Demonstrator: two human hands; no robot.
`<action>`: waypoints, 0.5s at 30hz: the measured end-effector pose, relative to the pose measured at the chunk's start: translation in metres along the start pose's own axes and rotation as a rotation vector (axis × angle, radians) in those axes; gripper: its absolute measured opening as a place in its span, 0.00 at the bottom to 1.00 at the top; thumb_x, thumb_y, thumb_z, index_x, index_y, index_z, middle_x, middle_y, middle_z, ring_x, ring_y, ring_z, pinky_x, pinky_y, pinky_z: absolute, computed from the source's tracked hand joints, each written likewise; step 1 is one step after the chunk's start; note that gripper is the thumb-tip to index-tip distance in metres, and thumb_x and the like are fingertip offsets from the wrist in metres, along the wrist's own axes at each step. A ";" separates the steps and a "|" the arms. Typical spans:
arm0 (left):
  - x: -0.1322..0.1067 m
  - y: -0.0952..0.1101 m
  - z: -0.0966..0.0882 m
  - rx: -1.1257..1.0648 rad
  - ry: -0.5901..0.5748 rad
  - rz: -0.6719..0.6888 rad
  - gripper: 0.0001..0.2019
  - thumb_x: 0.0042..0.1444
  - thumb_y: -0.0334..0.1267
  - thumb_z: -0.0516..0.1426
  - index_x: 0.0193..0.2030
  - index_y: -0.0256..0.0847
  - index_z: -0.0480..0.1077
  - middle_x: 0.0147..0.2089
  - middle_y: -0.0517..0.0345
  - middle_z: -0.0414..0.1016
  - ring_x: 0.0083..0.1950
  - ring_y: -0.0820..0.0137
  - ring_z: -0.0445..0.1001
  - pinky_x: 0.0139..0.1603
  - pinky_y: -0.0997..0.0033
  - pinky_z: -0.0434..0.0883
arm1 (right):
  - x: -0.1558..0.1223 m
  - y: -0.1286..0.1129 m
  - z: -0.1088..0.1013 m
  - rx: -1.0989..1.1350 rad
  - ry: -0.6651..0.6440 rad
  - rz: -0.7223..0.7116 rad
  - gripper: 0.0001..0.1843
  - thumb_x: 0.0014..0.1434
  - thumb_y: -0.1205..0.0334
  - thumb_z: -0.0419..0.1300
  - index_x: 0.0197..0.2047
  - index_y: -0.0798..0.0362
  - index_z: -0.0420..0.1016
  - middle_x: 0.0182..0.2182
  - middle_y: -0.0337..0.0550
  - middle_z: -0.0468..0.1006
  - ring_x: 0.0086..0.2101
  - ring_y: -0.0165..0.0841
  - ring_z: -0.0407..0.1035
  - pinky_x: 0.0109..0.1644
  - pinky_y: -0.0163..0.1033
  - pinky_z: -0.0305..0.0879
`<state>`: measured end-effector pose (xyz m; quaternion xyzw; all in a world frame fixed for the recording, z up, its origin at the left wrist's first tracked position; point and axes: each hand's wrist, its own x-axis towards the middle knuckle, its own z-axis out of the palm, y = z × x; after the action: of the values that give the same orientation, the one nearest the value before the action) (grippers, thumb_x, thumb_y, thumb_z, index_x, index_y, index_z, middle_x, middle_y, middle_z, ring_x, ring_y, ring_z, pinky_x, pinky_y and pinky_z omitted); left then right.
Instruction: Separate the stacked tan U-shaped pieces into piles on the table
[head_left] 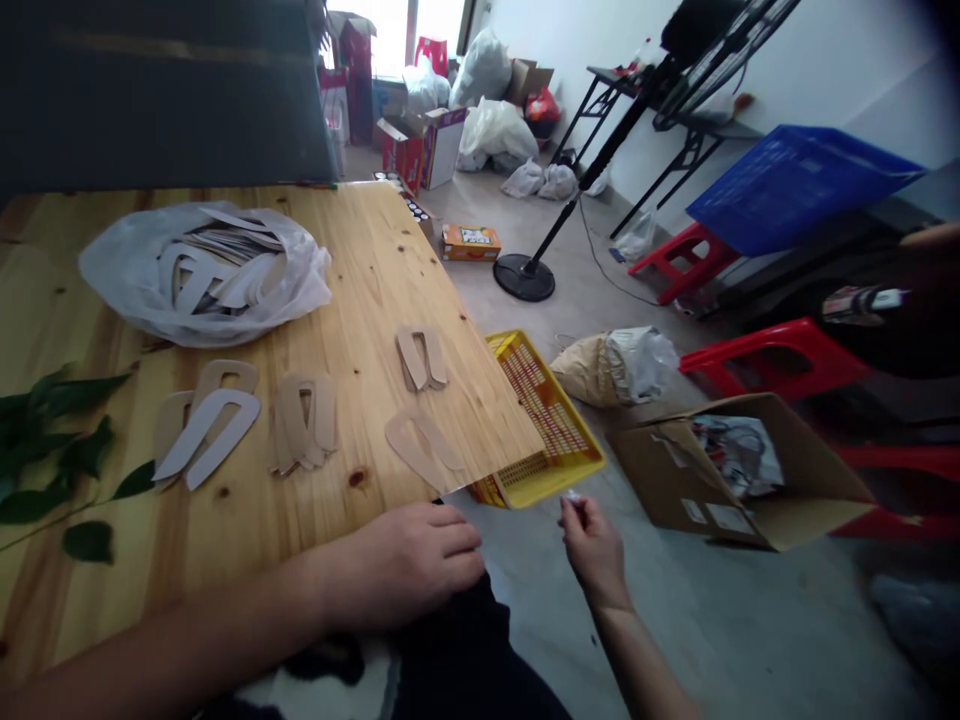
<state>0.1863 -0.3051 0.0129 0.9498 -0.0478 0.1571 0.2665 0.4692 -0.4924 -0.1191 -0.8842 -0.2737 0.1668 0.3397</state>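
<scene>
My left hand (409,562) rests at the near right corner of the wooden table (360,250), fingers curled loosely over the edge and holding nothing I can see. My right hand (592,545) hangs off the table over the floor, fingers pinched on a small pale object (572,497) too small to name. Several U-shaped cardboard cutouts lie on the table: a pile at the left (206,420), a stack in the middle (304,420), a pair further back (421,358), and one close to my left hand (420,445).
A clear plastic bag (202,270) full of cutouts sits at the back left. Green leaves (52,450) lie on the table's left. A yellow basket (544,420) stands under the table's right edge, an open cardboard box (739,470) beyond. Red stools (780,355), a blue crate (795,185), a stand base (523,277).
</scene>
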 end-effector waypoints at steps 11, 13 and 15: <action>-0.035 -0.018 0.020 0.494 0.083 -0.212 0.15 0.70 0.32 0.53 0.60 0.33 0.70 0.53 0.47 0.78 0.56 0.60 0.72 0.53 0.61 0.68 | -0.018 -0.086 0.015 0.075 0.134 -0.601 0.09 0.65 0.55 0.61 0.45 0.49 0.76 0.38 0.46 0.81 0.35 0.37 0.76 0.42 0.44 0.75; -0.037 -0.018 0.020 0.535 0.110 -0.168 0.11 0.70 0.30 0.53 0.54 0.35 0.73 0.47 0.51 0.78 0.50 0.63 0.73 0.48 0.63 0.68 | -0.021 -0.094 0.017 0.078 0.129 -0.638 0.07 0.65 0.56 0.62 0.44 0.49 0.77 0.37 0.45 0.81 0.34 0.36 0.75 0.42 0.43 0.74; -0.041 -0.018 0.020 0.559 0.147 -0.125 0.08 0.69 0.30 0.54 0.47 0.37 0.74 0.41 0.54 0.76 0.43 0.66 0.72 0.42 0.64 0.67 | -0.024 -0.101 0.020 0.096 0.109 -0.621 0.08 0.64 0.55 0.63 0.44 0.49 0.77 0.36 0.45 0.81 0.33 0.36 0.75 0.42 0.44 0.74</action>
<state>0.1555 -0.2999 -0.0250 0.9735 0.0755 0.2160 0.0064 0.4028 -0.4343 -0.0608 -0.7490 -0.5037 0.0202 0.4299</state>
